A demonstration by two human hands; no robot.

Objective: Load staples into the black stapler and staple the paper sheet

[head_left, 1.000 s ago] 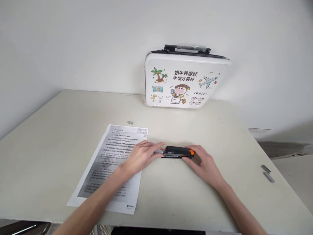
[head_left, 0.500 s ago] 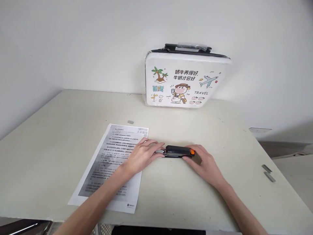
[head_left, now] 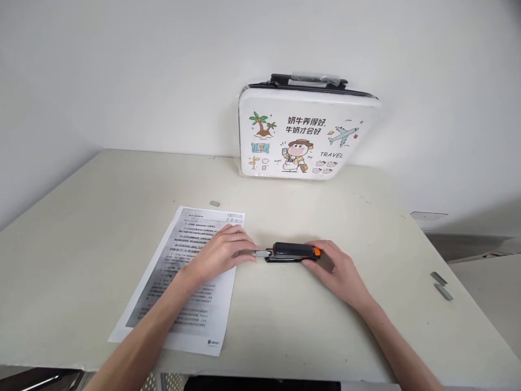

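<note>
A black stapler [head_left: 293, 250] with an orange end lies crosswise on the table. My right hand [head_left: 340, 271] is closed around its orange right end, thumb on the near side and fingers on the far side. From the left end of the stapler sticks out a narrow silver metal tray [head_left: 262, 253]. My left hand [head_left: 223, 251] pinches the outer tip of this tray between thumb and fingers. Under my left hand and forearm lies a printed sheet of paper [head_left: 199, 336], partly covered by them. Whether staples sit in the tray cannot be made out.
A white cartoon-printed case [head_left: 305, 136] with a black handle stands against the wall at the back. One small grey staple strip [head_left: 215, 203] lies beyond the paper. Two more strips [head_left: 443, 292] lie near the table's right edge.
My left hand has moved left, and more of the silver tray shows outside the stapler, now in line with it. My right hand keeps its hold. The view has shifted slightly.
</note>
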